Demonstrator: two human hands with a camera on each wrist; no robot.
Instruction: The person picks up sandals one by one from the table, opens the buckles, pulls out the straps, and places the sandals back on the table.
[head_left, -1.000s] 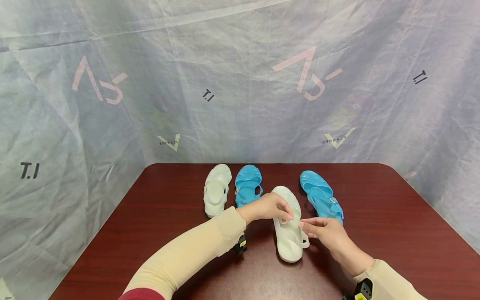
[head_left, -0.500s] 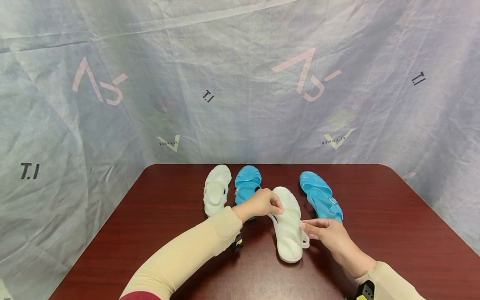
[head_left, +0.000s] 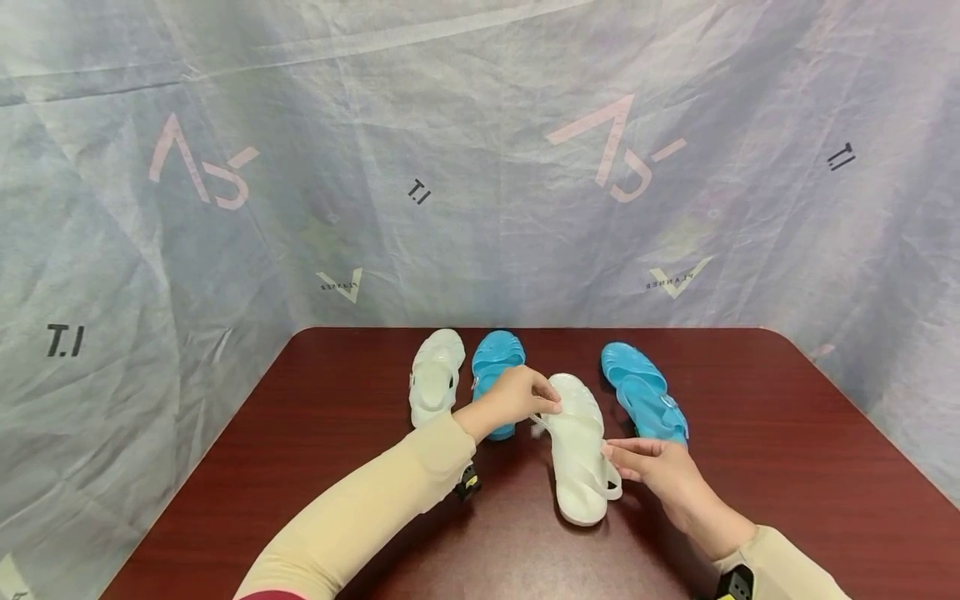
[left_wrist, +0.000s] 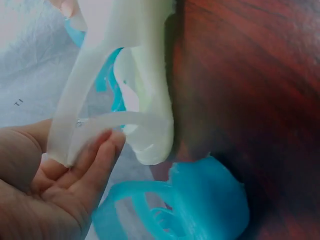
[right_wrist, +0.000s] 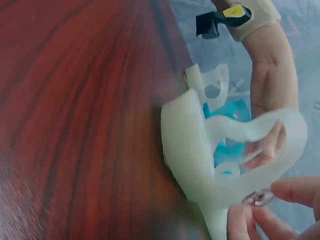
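Note:
A white sandal [head_left: 577, 467] lies on the table in the head view, toe pointing away. At its left edge, the left hand [head_left: 517, 396] pinches the sandal's strap between thumb and fingers. In the left wrist view this pale strap [left_wrist: 75, 100] bends in a loop at the left hand [left_wrist: 65, 185], whose thumb is partly hidden by it. From the other side, the right hand [head_left: 660, 475] holds the sandal's right edge. The right wrist view shows its thumb and fingers around a small metal buckle [right_wrist: 259, 198] below the back strap [right_wrist: 295, 135].
Another white sandal [head_left: 435, 375] stands at the back left, beside a blue sandal [head_left: 497, 350] partly covered by the left hand. A second blue sandal [head_left: 637, 387] lies slanted behind the right hand. A printed grey cloth [head_left: 480, 167] hangs behind the dark red table [head_left: 337, 392].
The left hand has moved left and away from over the middle of the white sandal to its left edge, drawing the strap along. The right hand has stayed nearly in place.

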